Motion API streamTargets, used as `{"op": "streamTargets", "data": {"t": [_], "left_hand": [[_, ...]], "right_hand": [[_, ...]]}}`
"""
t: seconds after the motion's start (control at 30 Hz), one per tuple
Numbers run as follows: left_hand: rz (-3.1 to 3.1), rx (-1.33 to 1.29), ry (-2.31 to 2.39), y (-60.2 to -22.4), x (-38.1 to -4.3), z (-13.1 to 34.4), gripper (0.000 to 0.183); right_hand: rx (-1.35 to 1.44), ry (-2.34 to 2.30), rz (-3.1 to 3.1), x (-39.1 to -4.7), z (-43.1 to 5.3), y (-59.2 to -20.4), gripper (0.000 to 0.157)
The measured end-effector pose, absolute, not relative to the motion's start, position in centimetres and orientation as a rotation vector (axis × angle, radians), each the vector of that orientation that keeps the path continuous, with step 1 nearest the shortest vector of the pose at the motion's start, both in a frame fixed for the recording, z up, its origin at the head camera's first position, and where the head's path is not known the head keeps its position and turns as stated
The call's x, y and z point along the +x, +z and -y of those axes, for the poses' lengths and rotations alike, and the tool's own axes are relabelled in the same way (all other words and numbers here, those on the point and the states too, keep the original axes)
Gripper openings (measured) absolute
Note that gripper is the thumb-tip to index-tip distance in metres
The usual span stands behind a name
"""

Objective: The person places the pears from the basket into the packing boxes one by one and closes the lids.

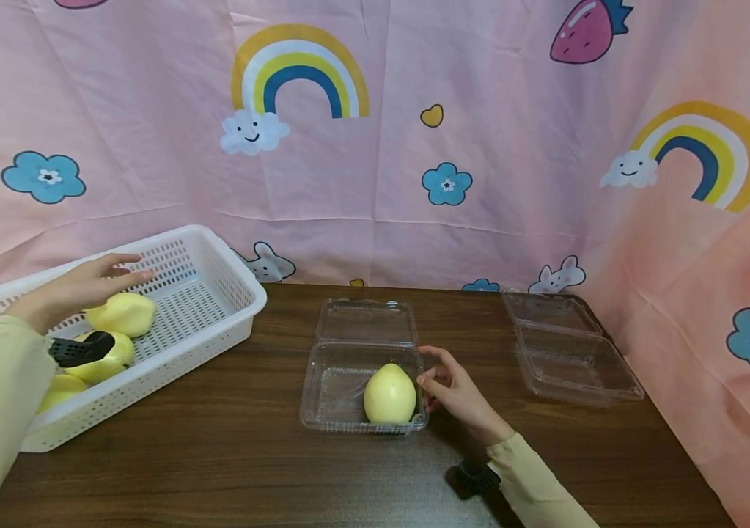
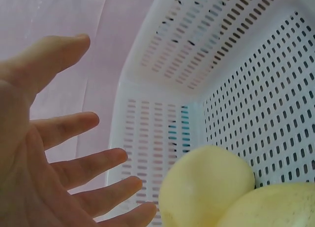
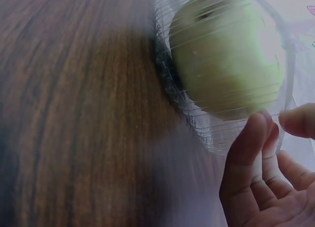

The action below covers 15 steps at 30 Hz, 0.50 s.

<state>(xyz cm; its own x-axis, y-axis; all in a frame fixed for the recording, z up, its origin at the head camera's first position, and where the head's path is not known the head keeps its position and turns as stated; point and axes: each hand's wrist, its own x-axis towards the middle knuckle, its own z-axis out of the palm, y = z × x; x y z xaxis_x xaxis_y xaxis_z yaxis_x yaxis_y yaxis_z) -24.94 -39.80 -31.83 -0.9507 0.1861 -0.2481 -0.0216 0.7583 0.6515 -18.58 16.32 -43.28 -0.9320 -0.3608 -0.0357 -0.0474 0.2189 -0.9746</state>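
Observation:
My left hand (image 1: 84, 290) hovers over the white basket (image 1: 252, 308), its fingers spread and nothing in them. Below it, several yellow pears (image 1: 125, 314) lie in the basket; in the left wrist view the nearest pear (image 2: 204, 185) is just beyond the fingertips. An open clear plastic box (image 1: 331, 422) stands mid-table, its lid folded back. One pear (image 1: 390, 394) sits upright in its right half. With thumb and fingers, my right hand (image 1: 457, 392) pinches the box's right rim; in the right wrist view the pear (image 3: 226, 59) shows through the ribbed wall.
Another clear plastic box (image 1: 575, 367), lid folded back, stands at the right of the brown wooden table (image 1: 236, 455). A pink patterned cloth (image 1: 361, 176) hangs behind the table and along its right side. The basket's raised walls surround the pears at the left.

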Motion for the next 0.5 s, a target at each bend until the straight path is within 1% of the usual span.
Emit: {"op": "streamTargets", "data": {"t": [0.5], "left_hand": [[-2.601,0.043,1.066,-33.5,-24.2,43.0,0.085]], "right_hand": [[-0.396,-1.770,-2.253,-18.5,-16.4,-43.1,0.050]]}}
